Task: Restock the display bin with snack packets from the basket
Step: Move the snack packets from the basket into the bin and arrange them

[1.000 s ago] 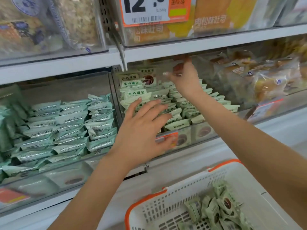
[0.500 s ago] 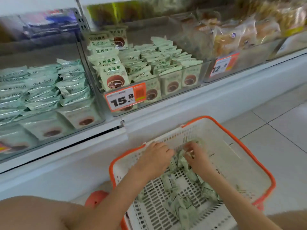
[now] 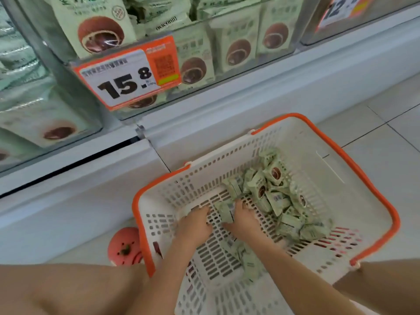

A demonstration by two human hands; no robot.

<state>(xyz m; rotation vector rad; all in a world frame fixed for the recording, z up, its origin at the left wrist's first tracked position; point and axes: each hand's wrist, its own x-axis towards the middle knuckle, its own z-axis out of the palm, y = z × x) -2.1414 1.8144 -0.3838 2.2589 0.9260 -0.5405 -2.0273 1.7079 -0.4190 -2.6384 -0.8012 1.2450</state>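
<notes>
Compared with a second ago, both hands have been brought down from the display bin (image 3: 227,64) into the basket (image 3: 375,196), lower right; a new load is judged underway. A packet (image 3: 223,212) is held between left hand (image 3: 195,226) and right hand (image 3: 245,221); each grip's closure cannot be told. Two hands, one basket, roughly twenty packets (image 3: 279,201) are counted.

My basket (image 3: 354,169) is open at the top, so I can reach straight down into it; its left half is bare floor grid, while loose snack packets (image 3: 275,196) crowd the right and far side. Its orange rim (image 3: 372,189) walls it all round. Above, the display bin (image 3: 227,87) has a clear front panel with a price tag (image 3: 127,76) blocking entry from the front.
</notes>
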